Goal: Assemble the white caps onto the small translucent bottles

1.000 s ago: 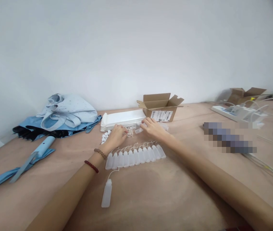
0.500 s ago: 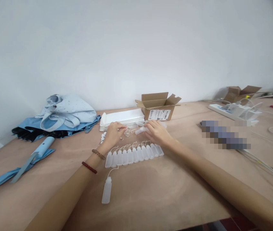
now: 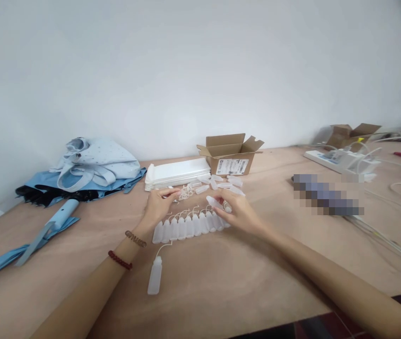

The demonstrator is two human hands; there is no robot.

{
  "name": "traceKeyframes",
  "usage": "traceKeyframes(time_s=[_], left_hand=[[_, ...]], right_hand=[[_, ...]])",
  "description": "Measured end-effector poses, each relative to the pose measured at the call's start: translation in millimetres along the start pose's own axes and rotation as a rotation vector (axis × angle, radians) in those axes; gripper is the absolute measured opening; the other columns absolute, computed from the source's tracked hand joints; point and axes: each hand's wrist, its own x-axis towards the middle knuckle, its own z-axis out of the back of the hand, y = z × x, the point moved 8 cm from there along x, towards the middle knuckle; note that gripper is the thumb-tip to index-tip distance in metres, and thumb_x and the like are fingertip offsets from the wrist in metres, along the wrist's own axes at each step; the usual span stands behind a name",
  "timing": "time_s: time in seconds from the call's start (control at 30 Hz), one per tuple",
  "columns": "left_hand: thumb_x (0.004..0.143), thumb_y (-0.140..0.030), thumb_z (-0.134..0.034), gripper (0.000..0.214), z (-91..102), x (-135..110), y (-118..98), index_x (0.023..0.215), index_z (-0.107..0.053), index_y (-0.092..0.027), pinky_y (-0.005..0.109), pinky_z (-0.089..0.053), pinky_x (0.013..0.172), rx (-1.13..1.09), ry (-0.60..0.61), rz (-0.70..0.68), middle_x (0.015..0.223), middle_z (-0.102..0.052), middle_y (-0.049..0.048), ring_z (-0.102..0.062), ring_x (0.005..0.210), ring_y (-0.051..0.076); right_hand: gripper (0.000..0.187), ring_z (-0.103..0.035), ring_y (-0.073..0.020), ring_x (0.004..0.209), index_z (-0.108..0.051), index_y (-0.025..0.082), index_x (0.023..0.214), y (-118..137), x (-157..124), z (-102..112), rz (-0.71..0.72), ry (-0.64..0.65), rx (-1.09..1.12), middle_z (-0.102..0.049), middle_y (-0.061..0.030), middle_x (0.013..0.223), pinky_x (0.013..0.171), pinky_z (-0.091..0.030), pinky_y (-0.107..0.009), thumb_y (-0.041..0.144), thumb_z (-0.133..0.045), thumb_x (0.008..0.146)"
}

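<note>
A row of several small translucent squeeze bottles (image 3: 186, 226) lies side by side on the wooden table (image 3: 221, 278). My right hand (image 3: 237, 212) is closed on one small bottle (image 3: 213, 202), held just above the right end of the row. My left hand (image 3: 158, 205) hovers over the row's left end with thumb and forefinger pinched on something small and white that I cannot make out. One capped bottle (image 3: 155, 279) lies alone nearer to me. Loose bottles (image 3: 229, 181) and a heap of white caps (image 3: 185, 192) lie beyond the hands.
A stack of white pouches (image 3: 177, 173) and an open cardboard box (image 3: 229, 154) stand at the back. A blue umbrella (image 3: 31, 240) and a pale blue bag (image 3: 96, 162) lie at the left. A power strip (image 3: 340, 160), cables and another box (image 3: 350, 134) are at the right.
My right hand took a bottle from the loose ones near the box and drew it back toward the row. My left hand also came back from the cap heap, pinched.
</note>
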Motion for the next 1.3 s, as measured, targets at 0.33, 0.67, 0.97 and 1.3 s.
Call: traceKeyframes(time_s=[0.33,0.67,0.97,1.3], left_hand=[[0.067,-0.04,-0.065,0.027,-9.7,14,20,0.07,-0.072,-0.014,0.021,-0.033,0.043,-0.078,0.038,0.226,0.059,-0.065,0.0028,-0.051,0.05,0.012],[0.066,-0.034,-0.063,0.023,-5.8,29,-8,0.053,-0.063,-0.015,0.022,-0.026,0.04,-0.038,0.141,0.249,0.048,-0.056,-0.0004,-0.042,0.042,0.009],[0.083,-0.027,-0.056,0.015,-5.0,-44,-59,0.079,-0.068,-0.019,0.025,-0.044,0.06,0.309,0.017,-0.385,0.08,-0.071,0.0032,-0.06,0.069,0.016],[0.088,-0.016,-0.051,0.011,-8.6,-73,-78,0.088,-0.062,-0.019,0.034,-0.048,0.074,0.479,-0.055,-0.701,0.082,-0.066,0.0053,-0.059,0.081,0.019]], right_hand=[[0.01,-0.057,-0.0177,0.08,-0.055,0.018,0.095,6,-3,2,0.052,-0.019,-0.066,-0.061,-0.0053,0.088,0.07,-0.043,-0.029,0.025,-0.053,0.087],[0.011,-0.057,-0.0188,0.081,-0.055,0.017,0.094,9,-2,4,0.053,-0.002,-0.073,-0.061,-0.0065,0.088,0.072,-0.044,-0.03,0.025,-0.053,0.088],[0.014,-0.059,-0.0204,0.086,-0.056,0.018,0.1,22,-9,-5,0.101,0.007,-0.078,-0.063,-0.0071,0.092,0.073,-0.048,-0.033,0.024,-0.052,0.089],[0.022,-0.06,-0.0231,0.088,-0.055,0.017,0.109,39,-16,-7,0.177,-0.007,-0.129,-0.063,-0.0102,0.094,0.075,-0.051,-0.037,0.022,-0.051,0.088]])
